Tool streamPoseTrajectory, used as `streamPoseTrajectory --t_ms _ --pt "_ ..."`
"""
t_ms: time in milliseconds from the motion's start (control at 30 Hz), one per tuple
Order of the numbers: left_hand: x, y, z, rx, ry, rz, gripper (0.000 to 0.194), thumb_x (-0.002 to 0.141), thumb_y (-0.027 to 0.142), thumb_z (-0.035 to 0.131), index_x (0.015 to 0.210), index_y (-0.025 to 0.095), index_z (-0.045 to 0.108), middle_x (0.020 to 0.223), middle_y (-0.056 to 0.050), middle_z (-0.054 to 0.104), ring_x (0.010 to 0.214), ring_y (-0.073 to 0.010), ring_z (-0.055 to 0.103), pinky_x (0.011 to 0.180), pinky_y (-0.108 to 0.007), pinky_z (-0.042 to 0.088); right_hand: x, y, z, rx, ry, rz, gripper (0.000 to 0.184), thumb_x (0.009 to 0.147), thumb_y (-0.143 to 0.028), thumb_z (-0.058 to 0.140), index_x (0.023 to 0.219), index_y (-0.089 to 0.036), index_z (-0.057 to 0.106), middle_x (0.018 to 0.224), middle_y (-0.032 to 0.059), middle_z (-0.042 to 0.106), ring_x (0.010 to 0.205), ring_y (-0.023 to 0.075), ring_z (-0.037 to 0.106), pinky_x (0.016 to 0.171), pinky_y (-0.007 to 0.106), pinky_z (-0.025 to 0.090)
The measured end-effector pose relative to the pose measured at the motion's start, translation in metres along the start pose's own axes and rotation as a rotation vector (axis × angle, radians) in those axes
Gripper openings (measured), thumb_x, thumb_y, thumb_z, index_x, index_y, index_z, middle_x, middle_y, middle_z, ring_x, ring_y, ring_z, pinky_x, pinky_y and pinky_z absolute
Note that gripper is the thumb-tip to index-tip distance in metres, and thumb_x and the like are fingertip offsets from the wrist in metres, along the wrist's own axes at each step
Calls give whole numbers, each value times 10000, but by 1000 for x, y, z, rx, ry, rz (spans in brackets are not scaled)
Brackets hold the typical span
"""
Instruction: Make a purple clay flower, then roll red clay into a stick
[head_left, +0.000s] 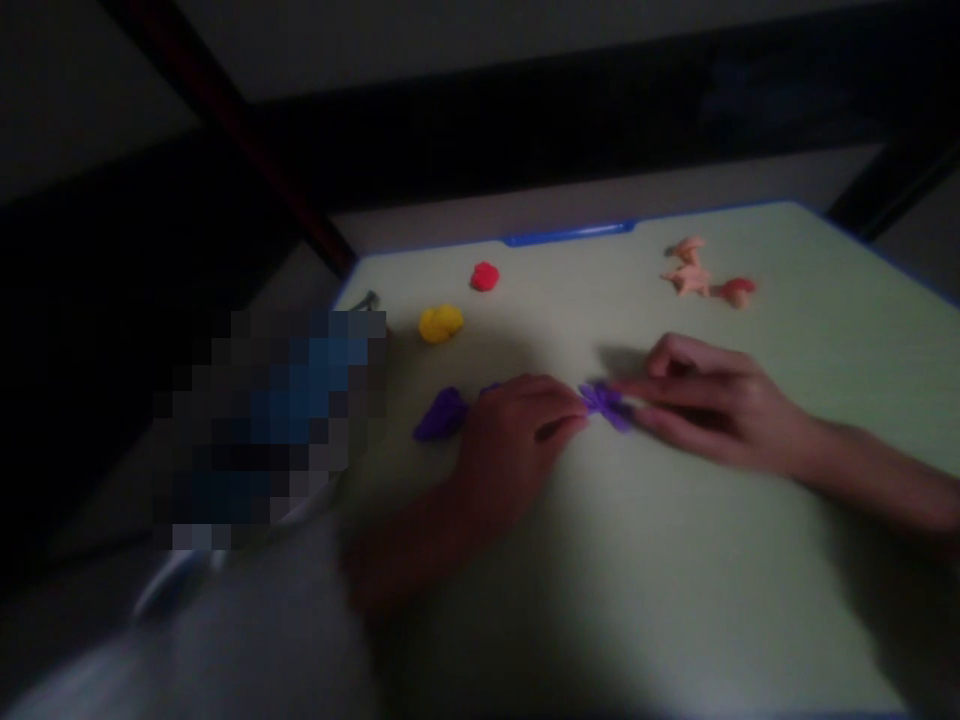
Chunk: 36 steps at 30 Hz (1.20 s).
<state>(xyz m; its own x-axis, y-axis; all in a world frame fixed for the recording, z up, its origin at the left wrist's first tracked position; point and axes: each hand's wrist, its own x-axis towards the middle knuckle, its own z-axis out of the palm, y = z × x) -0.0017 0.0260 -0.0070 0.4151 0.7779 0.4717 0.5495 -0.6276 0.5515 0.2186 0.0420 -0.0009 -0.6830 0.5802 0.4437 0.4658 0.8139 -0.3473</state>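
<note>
A small purple clay piece (606, 403) lies on the pale green table (675, 560), pinched from both sides. My left hand (517, 435) holds its left end with fingertips pressed together. My right hand (709, 405) grips its right end between thumb and fingers. A bigger purple clay lump (441, 415) rests just left of my left hand, touching the table.
A yellow clay lump (440, 323) and a red clay lump (484, 276) sit at the table's far left. Pink-orange clay shapes (705, 275) lie at the far right. A blue rim (570, 234) edges the table. A blurred dark object sits off the left edge.
</note>
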Motion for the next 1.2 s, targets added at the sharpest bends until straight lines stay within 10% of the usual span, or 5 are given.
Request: streamPoseTrajectory --t_ms 233,1200 --pt "0 0 0 17 -28 10 70 753 105 652 779 156 692 805 -29 711 755 -143 648 716 -271 523 3 -3 5 -267 -40 -206 346 911 -342 433 1077 -133 653 732 52 493 638 153 448 565 286 374" --pt "2 -2 5 33 -89 -82 82 728 121 667 767 182 708 783 -5 677 711 -126 631 666 -245 502 3 -3 6 -313 -128 -194 422 906 -452 394 1007 -139 658 733 49 488 648 161 446 575 283 357"
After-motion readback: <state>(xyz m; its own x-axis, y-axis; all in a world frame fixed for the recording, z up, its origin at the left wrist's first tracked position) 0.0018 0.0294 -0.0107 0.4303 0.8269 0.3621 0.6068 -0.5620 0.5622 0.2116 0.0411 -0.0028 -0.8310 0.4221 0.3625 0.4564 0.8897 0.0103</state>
